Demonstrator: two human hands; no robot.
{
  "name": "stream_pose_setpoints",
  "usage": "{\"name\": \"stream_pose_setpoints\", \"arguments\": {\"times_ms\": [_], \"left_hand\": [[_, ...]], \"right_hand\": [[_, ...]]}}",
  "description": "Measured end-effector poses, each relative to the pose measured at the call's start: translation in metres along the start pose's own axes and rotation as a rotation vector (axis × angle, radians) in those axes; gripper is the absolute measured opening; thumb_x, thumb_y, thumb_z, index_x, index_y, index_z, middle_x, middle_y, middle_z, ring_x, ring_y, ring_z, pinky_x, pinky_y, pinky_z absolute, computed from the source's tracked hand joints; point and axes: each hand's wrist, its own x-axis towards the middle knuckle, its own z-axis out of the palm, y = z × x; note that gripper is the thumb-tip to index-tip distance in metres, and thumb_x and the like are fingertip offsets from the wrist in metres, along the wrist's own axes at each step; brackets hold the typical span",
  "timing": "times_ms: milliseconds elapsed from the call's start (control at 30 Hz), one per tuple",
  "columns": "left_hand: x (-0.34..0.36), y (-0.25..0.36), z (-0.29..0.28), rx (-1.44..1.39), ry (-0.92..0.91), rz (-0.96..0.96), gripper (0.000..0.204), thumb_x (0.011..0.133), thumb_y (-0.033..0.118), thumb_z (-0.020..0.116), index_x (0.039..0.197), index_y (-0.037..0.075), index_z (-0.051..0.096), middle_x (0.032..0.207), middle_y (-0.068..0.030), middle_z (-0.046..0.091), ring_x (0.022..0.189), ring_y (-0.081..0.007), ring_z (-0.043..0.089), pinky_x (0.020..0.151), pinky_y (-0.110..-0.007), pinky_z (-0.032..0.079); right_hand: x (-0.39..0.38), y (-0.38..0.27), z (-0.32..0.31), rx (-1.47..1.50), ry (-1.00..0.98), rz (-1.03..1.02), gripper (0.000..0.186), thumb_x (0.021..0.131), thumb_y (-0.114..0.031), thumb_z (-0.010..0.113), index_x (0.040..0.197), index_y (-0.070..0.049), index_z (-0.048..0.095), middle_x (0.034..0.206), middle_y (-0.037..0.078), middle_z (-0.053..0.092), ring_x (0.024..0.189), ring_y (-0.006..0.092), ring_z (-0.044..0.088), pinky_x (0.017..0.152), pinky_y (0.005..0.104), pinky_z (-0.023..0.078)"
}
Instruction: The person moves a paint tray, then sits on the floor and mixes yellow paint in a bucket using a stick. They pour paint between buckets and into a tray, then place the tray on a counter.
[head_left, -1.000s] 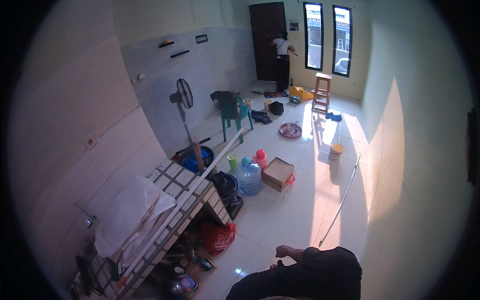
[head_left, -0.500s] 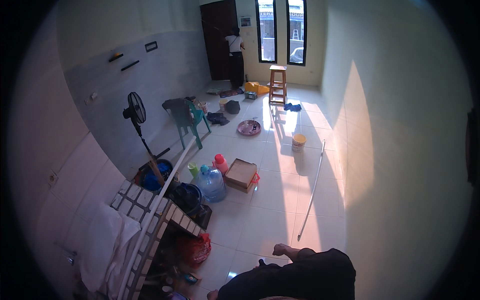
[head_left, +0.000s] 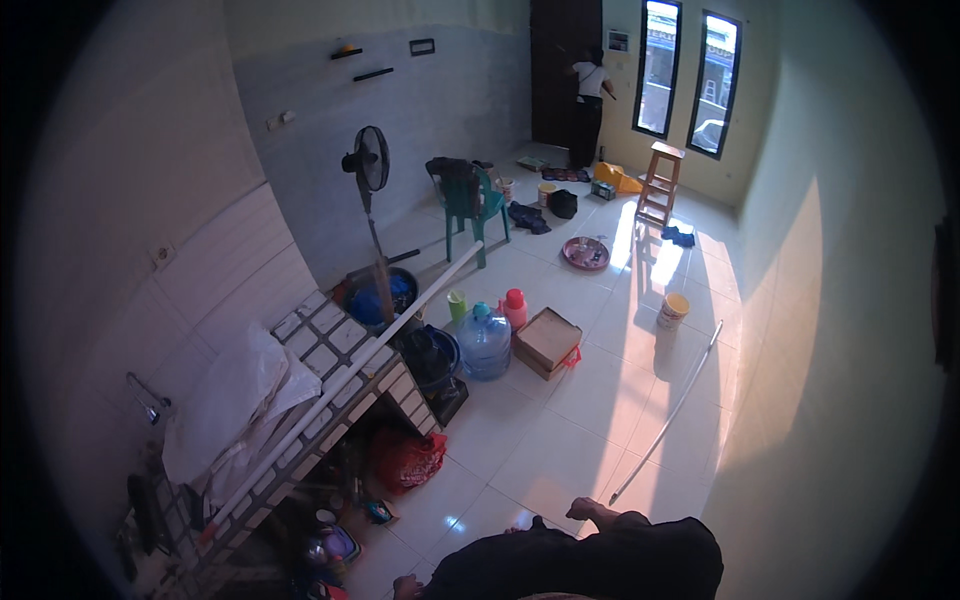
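Low in the picture, my right hand (head_left: 588, 508) reaches out from a black sleeve (head_left: 640, 550), above the tiled floor. Its fingers look curled in, and nothing shows in them. Only a small part of my left hand (head_left: 407, 587) shows at the lower edge, too little to read its fingers. Nearest my right hand on the floor lies a long, thin white pole (head_left: 668, 412). A red plastic bag (head_left: 408, 460) sits under the tiled counter (head_left: 392, 380), up from my left hand.
A long white pipe (head_left: 345, 375) and white sheeting (head_left: 225, 415) lie across the counter. Beyond stand a water jug (head_left: 485, 347), cardboard box (head_left: 548, 340), paint bucket (head_left: 673, 311), fan (head_left: 370, 160), green chair (head_left: 477, 208) and wooden stool (head_left: 659, 185). Another person (head_left: 588, 105) stands by the dark door (head_left: 560, 75).
The view has swung left, so the room sits farther right in the picture and more of the counter and a tap show. My right hand stays low in front of me.
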Motion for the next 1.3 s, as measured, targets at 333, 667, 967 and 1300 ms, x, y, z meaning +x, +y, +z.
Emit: {"name": "stream_pose_setpoints", "arguments": {"times_ms": [333,667,967,1300], "left_hand": [[0.000,-0.089,0.051,-0.288,-0.072,0.158,0.020,0.081,0.017,0.062,0.095,0.007,0.072,0.084,-0.0018,0.069,0.078,-0.0154,0.066,0.066,-0.035,0.053],[-0.031,-0.134,0.089,-0.451,0.449,-0.347,0.045,0.091,0.039,0.050,0.088,-0.003,0.068,0.083,-0.0143,0.070,0.067,-0.0244,0.070,0.056,-0.036,0.056],[-0.086,-0.204,0.184,-0.646,0.378,-0.660,0.039,0.089,0.036,0.050,0.085,0.003,0.070,0.084,-0.0144,0.069,0.075,-0.0264,0.070,0.061,-0.042,0.056],[-0.089,-0.261,0.125,-0.982,0.509,-0.560,0.043,0.090,0.039,0.052,0.085,0.000,0.068,0.081,-0.0176,0.068,0.071,-0.0275,0.068,0.062,-0.041,0.055]], "right_hand": [[0.132,-0.029,-0.038,-0.313,0.035,-0.155,0.048,0.086,-0.046,0.059,0.108,-0.004,0.068,0.117,0.019,0.063,0.112,0.0345,0.059,0.095,0.0440,0.047],[0.208,-0.100,-0.006,-0.639,-0.262,-0.604,0.037,0.085,-0.045,0.059,0.081,-0.011,0.072,0.070,0.003,0.069,0.063,0.0184,0.065,0.067,0.0374,0.053],[0.277,-0.205,0.006,-0.761,-0.313,-0.801,0.036,0.086,-0.042,0.057,0.085,-0.009,0.071,0.072,0.007,0.069,0.067,0.0222,0.067,0.069,0.0400,0.054],[0.289,-0.313,0.016,-1.291,-0.356,-1.110,0.027,0.083,-0.029,0.061,0.094,-0.007,0.070,0.092,0.015,0.069,0.082,0.0258,0.066,0.070,0.0431,0.052]]}}
